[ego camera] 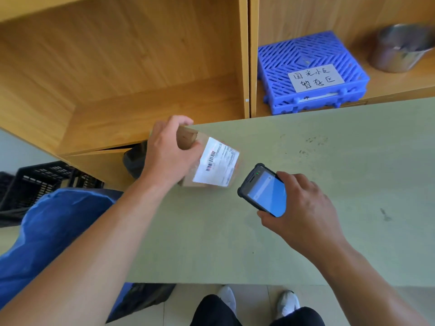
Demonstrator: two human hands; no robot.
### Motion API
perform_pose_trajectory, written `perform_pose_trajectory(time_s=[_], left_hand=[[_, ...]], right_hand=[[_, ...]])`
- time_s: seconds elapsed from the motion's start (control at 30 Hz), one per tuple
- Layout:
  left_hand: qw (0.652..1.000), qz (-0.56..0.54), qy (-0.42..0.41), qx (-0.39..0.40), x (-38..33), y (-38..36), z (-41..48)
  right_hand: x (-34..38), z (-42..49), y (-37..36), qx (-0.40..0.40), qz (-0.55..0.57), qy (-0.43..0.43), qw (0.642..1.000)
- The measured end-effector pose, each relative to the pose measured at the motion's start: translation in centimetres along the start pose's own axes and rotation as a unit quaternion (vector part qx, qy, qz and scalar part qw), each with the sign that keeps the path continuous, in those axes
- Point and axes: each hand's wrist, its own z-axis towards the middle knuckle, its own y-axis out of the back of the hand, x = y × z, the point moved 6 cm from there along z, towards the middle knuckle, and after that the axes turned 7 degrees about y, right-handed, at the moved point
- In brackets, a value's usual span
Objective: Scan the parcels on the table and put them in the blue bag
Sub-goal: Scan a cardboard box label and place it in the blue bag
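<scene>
While the left hand (pixel 169 151) gripped it from above, the parcel (pixel 188 140) was at the far left corner of the pale green table (pixel 306 149), tilted so that its labelled face looked up at the camera. It was a small brown cardboard box, its bare end showing between the curled fingers. Most of its upper face was covered by a white shipping label (pixel 217 161) printed with a black barcode, lines of small text and a few red marks. A glossy film seemed to lie over the label. The box was blurred, and whether its lower edge touched the table could not be told. The fingers wrapped over the far end of the box, and the thumb lay along its near side.

The right hand (pixel 303 208) held a black handheld scanner (pixel 266 191) just to the right of the parcel and apart from it. Its fingers curled round the scanner's edges, the lit blue screen faced up, and the top end pointed towards the label.

The blue bag (pixel 54 231) slumped beside the table's left edge, under the left forearm, with a black slatted crate (pixel 40 182) behind it. On the wooden shelf (pixel 117 78) beyond the table lay a stack of flat blue crates (pixel 310 55) bearing a handwritten paper note, and a metal pot (pixel 400 48) stood to their right.
</scene>
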Motion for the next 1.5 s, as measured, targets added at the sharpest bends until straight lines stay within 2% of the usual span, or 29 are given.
perform_pose_trajectory(time_s=[0.3, 0.53, 0.8, 0.97, 1.07, 1.27, 1.5], left_hand=[[1.000, 0.008, -0.013, -0.010, 0.5, 1.6, -1.0], [0.999, 0.009, 0.016, -0.035, 2.9, 5.9, -2.2], [0.984, 0.027, 0.128, -0.123, 12.8, 18.4, -7.0], [0.959, 0.031, 0.204, -0.194, 20.8, 23.6, -11.8], [0.943, 0.031, 0.247, -0.222, 24.8, 25.1, -14.4], [0.926, 0.039, 0.297, -0.229, 32.0, 26.1, -17.0], [0.923, 0.039, 0.315, -0.215, 39.1, 25.2, -16.4]], right_hand=[[1.7, -1.5, -0.8, -0.003, -0.021, 0.042, 0.999], [5.5, -1.0, -1.4, 0.003, 0.019, 0.060, 0.998], [18.5, 0.5, -4.3, 0.041, 0.057, 0.174, 0.982], [25.7, -0.3, -8.7, 0.087, 0.065, 0.236, 0.966], [28.8, -1.1, -11.6, 0.107, 0.069, 0.271, 0.954], [32.8, -1.6, -16.6, 0.146, 0.045, 0.300, 0.942], [35.8, -0.7, -22.1, 0.189, 0.023, 0.278, 0.941]])
